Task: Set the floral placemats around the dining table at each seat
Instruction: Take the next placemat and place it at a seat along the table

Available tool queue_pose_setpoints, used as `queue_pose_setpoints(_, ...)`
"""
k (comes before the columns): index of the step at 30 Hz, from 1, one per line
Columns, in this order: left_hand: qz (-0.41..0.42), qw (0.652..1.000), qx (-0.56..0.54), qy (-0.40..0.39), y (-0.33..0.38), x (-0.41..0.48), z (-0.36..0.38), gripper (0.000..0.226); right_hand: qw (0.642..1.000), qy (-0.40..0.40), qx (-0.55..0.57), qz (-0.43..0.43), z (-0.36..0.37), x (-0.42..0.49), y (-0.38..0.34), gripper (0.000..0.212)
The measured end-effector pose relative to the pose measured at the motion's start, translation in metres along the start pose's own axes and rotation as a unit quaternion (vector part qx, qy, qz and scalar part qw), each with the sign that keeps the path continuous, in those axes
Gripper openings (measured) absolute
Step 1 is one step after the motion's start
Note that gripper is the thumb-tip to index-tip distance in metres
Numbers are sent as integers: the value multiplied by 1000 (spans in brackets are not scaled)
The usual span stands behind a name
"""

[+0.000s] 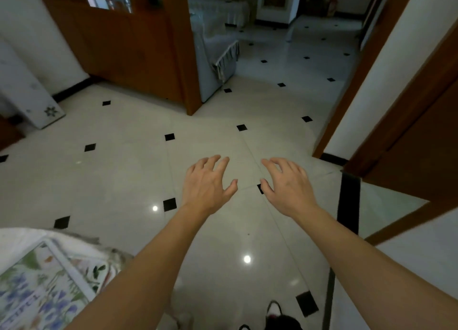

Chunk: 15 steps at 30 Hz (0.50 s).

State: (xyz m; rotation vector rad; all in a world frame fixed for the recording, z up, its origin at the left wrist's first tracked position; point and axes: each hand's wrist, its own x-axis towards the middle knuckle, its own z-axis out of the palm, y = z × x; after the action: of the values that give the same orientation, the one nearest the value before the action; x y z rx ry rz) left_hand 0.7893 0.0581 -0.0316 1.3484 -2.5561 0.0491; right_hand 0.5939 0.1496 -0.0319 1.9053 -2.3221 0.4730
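Note:
A floral placemat (42,290) with blue and green flowers lies on the white-clothed dining table (22,238) at the bottom left corner; a second floral mat (93,267) overlaps it beside my left forearm. My left hand (208,184) is stretched out over the tiled floor, palm down, fingers spread, holding nothing. My right hand (287,183) hovers beside it, also spread and empty. Both hands are well away from the mats.
Glossy pale floor tiles (124,171) with black diamonds fill the middle. A wooden partition (138,51) stands ahead, a covered sofa (215,64) behind it. A brown door frame (406,136) and white wall are at the right. My slippered foot (275,312) shows at the bottom.

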Motion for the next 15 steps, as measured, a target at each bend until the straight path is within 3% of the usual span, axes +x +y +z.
queue_pose_setpoints(15,-234,970,67,7,-178,81,10,65,973,-49,72,-215,98,237,-117,48)
